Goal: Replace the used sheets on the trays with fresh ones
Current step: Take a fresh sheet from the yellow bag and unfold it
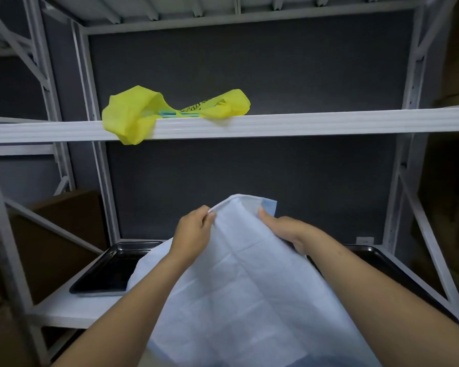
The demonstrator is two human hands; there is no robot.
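**Sheet, pale blue-white, held up in front of two black trays**

Head view.
- Sheet [249, 274]: creased into squares by folding, with blue backing showing at the top right corner. It is held in the air in front of the lower shelf [72, 311], and its lower part hangs toward the camera.
- Left hand [194, 231]: pinches the sheet's top edge.
- Right hand [284, 231]: grips the same edge just beside the blue corner, thumb on the near face. The hands are near each other, both clamped on the sheet.
- Left tray [112, 271]: on the lower shelf. The visible part is bare; its right end is hidden by the sheet.
- Right tray [398, 271]: only a rim and a strip show past the right forearm, so I cannot tell whether it is lined.
- Yellow plastic bag [133, 115]: on the upper shelf [302, 121], one end drooping over the front edge.
- Cardboard boxes [59, 234]: left of the rack.

Status, as judged: the left tray looks stripped. The crisp folds suggest a fresh sheet being opened. Laying it and lining the other tray are not yet done.
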